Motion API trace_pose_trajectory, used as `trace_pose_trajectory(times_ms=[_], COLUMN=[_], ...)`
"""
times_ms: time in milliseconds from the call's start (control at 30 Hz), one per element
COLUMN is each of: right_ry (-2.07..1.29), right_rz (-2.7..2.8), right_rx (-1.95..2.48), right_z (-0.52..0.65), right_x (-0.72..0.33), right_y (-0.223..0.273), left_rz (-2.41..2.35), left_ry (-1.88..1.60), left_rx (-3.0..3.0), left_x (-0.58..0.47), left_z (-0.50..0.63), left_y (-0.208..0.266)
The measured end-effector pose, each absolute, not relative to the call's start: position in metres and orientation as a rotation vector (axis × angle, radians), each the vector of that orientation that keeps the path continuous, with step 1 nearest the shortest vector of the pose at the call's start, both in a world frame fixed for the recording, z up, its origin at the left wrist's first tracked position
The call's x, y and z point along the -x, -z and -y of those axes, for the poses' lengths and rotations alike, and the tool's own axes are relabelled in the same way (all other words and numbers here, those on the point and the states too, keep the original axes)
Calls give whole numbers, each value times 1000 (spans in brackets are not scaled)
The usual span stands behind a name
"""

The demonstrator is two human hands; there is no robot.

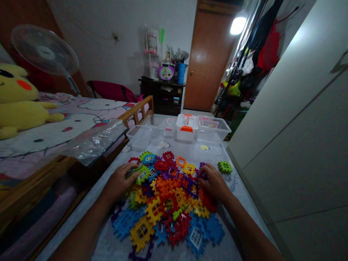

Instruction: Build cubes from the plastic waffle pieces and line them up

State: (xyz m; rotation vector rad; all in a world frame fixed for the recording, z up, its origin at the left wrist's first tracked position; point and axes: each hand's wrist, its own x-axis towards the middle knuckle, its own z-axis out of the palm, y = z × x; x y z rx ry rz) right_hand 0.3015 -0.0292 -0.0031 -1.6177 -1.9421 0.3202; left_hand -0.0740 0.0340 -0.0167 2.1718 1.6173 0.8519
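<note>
A wide heap of coloured interlocking plastic building blocks [165,186], square with notched edges, is spread on the table. On its left side my left hand [121,180] has its thumb and fingers closed at the edge of a green window-patterned block [143,175]. At the right side of the heap, my right hand [214,182] curls its fingers round a purple block [203,174], partly hidden by them. A small stack of green blocks [224,167] sits apart, beyond my right hand. Blue, yellow, orange and red blocks overlap between and below the hands.
Along the table's far end stand clear plastic bins [138,137] and a white-lidded box with orange clips [186,127]. A wooden-railed bed [136,115] borders the left side. A pale cabinet [293,145] rises close on the right.
</note>
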Motion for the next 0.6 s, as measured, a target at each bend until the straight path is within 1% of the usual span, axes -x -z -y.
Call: trace_pose_trajectory(times_ms=[67, 133, 333, 467, 600], right_ry=[-461, -495, -327, -266, -234], right_rz=[2041, 2060, 2095, 2105, 1972], right_rx=[1595, 1597, 1733, 1724, 1688], right_z=[31, 31, 31, 31, 24], right_x=[-302, -306, -311, -306, -315], right_y=[3, 2, 4, 11, 9], left_rz=[-1602, -1585, -1590, -1594, -1590], left_ry=[-815, -775, -750, -746, -763], left_rx=[-2165, -2146, -2131, -2137, -2139], left_x=[74, 74, 75, 75, 75], left_z=[-34, -33, -33, -34, -34], left_y=[16, 16, 15, 15, 16])
